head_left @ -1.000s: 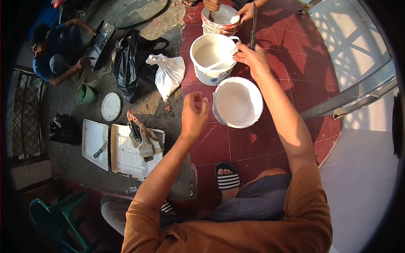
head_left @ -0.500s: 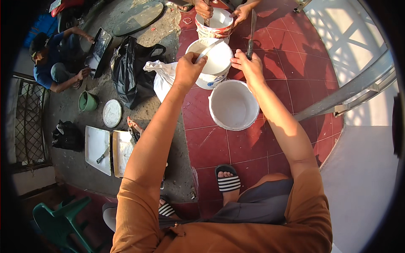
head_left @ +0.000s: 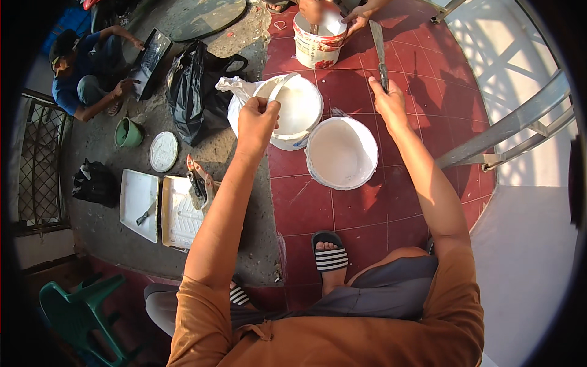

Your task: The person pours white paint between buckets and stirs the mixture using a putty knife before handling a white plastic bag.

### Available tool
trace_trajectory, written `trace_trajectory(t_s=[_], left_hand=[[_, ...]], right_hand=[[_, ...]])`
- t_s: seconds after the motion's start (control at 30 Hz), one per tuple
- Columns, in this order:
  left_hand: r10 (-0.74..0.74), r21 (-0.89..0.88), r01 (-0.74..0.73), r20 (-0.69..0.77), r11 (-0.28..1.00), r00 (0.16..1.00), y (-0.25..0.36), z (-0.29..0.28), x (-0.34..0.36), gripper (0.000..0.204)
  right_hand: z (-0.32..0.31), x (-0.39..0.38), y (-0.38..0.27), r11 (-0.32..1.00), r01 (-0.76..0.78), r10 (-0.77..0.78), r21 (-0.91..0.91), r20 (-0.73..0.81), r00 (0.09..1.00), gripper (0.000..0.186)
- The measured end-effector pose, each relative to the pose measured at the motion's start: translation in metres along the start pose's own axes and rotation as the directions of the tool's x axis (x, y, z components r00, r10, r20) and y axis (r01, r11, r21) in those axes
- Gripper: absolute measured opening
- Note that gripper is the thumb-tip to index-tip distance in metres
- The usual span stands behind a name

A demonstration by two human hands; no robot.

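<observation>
My left hand (head_left: 258,124) is closed on the white handle (head_left: 282,85) of a bucket (head_left: 303,110) with pale, whitish contents. I cannot tell whether this bucket rests fully on the floor. My right hand (head_left: 390,104) grips the dark handle of a putty knife (head_left: 378,49), its blade pointing away from me. Between my forearms, on the red tiles, stands a second white bucket (head_left: 341,153), its inside coated whitish. Its rim is close to the first bucket. A white plastic bag (head_left: 235,101) lies against the first bucket's left side.
Across from me, another person's hands (head_left: 358,18) work at a red-stained bucket (head_left: 317,49). At far left a crouching person holds a black tray (head_left: 150,67). Paint trays (head_left: 139,205), a black bag (head_left: 194,92), a green pot (head_left: 128,133) and a white lid (head_left: 164,151) sit left. A metal ladder (head_left: 507,125) leans right.
My left hand has drawn the bucket left and toward me, away from the other person's bucket. My right hand has moved right with the putty knife.
</observation>
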State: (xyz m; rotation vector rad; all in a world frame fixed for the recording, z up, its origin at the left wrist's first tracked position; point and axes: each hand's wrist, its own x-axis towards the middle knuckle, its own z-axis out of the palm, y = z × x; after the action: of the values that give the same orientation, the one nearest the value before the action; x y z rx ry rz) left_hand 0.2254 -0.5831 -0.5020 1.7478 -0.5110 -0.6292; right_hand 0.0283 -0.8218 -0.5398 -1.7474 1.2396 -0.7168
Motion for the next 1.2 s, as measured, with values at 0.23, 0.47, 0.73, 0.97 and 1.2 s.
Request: trace_trajectory(t_s=[0.23, 0.47, 0.73, 0.97, 1.2], left_hand=[[0.033, 0.065, -0.034, 0.009, 0.997, 0.999, -0.020, -0.029, -0.013, 0.027], [-0.083, 0.191, 0.118, -0.179, 0.974, 0.980, -0.067, -0.062, 0.070, 0.029], [-0.256, 0.256, 0.207, 0.176, 0.944, 0.951, -0.065, -0.062, 0.097, 0.034], [-0.149, 0.281, 0.087, 0.209, 0.956, 0.966, -0.072, -0.070, 0.102, 0.028], [-0.044, 0.540, -0.012, 0.092, 0.842, 0.995, -0.077, -0.082, 0.084, 0.032]], right_hand=[[-0.022, -0.029, 0.006, 1.000, 0.002, -0.001, -0.018, 0.053, 0.999, 0.041], [-0.021, -0.072, 0.012, 0.955, -0.067, 0.061, 0.288, 0.028, 0.998, 0.028], [-0.039, -0.067, 0.033, 0.975, -0.115, 0.115, 0.189, 0.010, 0.993, 0.030], [-0.049, -0.109, 0.059, 0.990, -0.131, 0.138, -0.054, 0.147, 0.979, 0.046], [-0.032, -0.125, 0.074, 0.982, -0.082, 0.098, -0.171, 0.088, 0.991, 0.028]])
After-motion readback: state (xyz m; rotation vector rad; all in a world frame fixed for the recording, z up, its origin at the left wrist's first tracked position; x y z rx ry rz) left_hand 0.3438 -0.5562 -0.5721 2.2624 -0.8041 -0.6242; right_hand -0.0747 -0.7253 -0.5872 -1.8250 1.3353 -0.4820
